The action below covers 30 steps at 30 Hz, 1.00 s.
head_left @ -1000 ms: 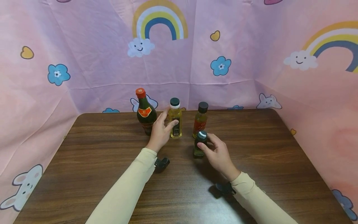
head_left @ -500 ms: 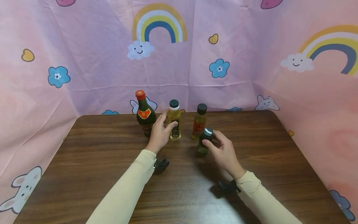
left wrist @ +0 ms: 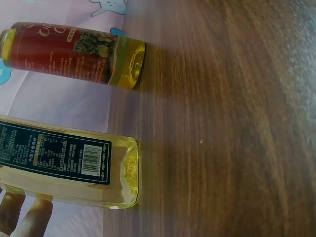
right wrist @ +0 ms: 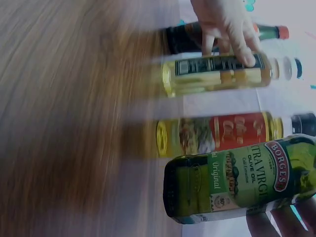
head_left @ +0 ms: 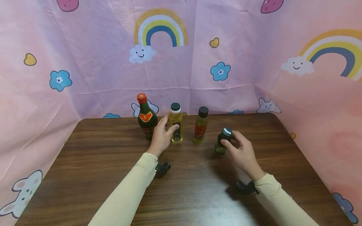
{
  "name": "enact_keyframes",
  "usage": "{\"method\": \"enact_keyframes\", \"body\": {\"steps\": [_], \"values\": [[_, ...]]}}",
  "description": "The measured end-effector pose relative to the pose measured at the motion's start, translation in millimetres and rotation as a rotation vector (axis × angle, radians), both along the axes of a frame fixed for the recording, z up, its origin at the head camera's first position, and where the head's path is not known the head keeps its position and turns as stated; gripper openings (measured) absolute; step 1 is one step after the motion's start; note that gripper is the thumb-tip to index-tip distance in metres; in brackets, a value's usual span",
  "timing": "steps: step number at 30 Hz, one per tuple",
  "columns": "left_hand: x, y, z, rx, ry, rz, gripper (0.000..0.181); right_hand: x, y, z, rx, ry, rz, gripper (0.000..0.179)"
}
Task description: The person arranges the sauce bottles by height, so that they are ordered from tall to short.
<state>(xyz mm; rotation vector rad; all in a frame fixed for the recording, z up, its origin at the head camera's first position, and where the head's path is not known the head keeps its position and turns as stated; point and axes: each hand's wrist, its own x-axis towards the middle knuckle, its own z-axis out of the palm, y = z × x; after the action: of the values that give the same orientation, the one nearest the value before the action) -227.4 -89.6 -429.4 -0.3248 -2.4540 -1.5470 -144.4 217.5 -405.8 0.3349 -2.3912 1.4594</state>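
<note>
My left hand (head_left: 161, 138) holds a clear bottle of yellow oil (head_left: 177, 135), thumb on its dark label and fingers behind. That bottle stands upright; its barcode label (left wrist: 91, 160) shows in the left wrist view. My right hand (head_left: 245, 154) grips a dark green olive oil bottle (head_left: 222, 145) near its top, thumb in front. The bottle leans a little, and I cannot tell whether its base touches the table. In the right wrist view its green label (right wrist: 247, 173) reads "extra virgin olive oil". Between the two hands stands a red-labelled oil bottle (head_left: 200, 130) with a black cap.
A dark bottle with a red cap (head_left: 147, 121) stands just left of my left hand, partly hidden by it. All are toward the back of the brown wooden table (head_left: 181, 194). A patterned pink cloth (head_left: 240, 40) hangs behind and at both sides.
My right hand has carried the olive oil bottle to the right, from in front of the red-labelled bottle to beside it. My left hand stays on the yellow oil bottle. The head view tilts up slightly.
</note>
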Motion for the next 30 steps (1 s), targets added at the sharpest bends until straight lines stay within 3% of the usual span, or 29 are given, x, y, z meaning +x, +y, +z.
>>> {"method": "enact_keyframes", "body": {"steps": [8,15,24,27,30], "values": [[0.1,-1.5,-2.9,-0.004,0.014,0.009,0.069,-5.9,18.9,-1.9,0.016,0.002,-0.041,0.031],[1.3,-1.0,-0.4,0.010,0.015,0.000,0.068,-22.1,28.4,-9.1,-0.004,-0.005,-0.078,0.037],[1.6,-2.3,-2.7,0.024,0.017,0.005,0.070,-45.5,28.1,-15.4,-0.029,-0.029,-0.123,0.031],[1.2,-1.6,-2.6,0.018,0.014,0.001,0.070,-50.6,23.4,-13.9,-0.049,-0.020,-0.124,0.031],[0.7,-1.1,-2.2,0.013,0.005,-0.001,0.070,-48.6,13.9,-3.0,-0.049,-0.009,-0.112,0.031]]}}
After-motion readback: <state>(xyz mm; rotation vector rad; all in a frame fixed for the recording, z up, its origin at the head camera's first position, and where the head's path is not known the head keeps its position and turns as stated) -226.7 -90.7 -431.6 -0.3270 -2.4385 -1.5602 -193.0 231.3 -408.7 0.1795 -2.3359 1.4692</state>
